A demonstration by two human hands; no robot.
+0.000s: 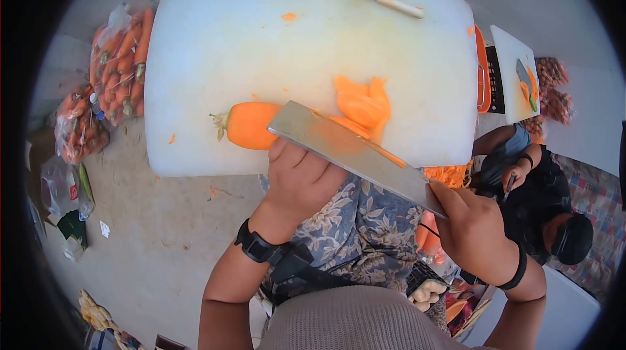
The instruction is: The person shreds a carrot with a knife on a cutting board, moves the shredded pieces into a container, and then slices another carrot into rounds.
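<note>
on the near side of the white cutting board (pixel 306 43), a thick orange carrot (pixel 251 125) lies on its side, its green stem end pointing left. the right hand (pixel 468 216) is closed around the handle end of a broad knife (pixel 345 148), whose blade slants over the carrot's right part and across the board's near edge. the left hand (pixel 303 174) has its fingers curled at the carrot's near side, just beside the blade; the fingertips are hidden, so whether they clamp the carrot cannot be told. thin orange slices (pixel 362 107) lie overlapped beyond the blade, and a white peeler (pixel 381 0) rests near the board's far edge. bagged carrots (pixel 124 66) sit off to the left. at right, another person (pixel 541 200) is beside a smaller board (pixel 512 69).
</note>
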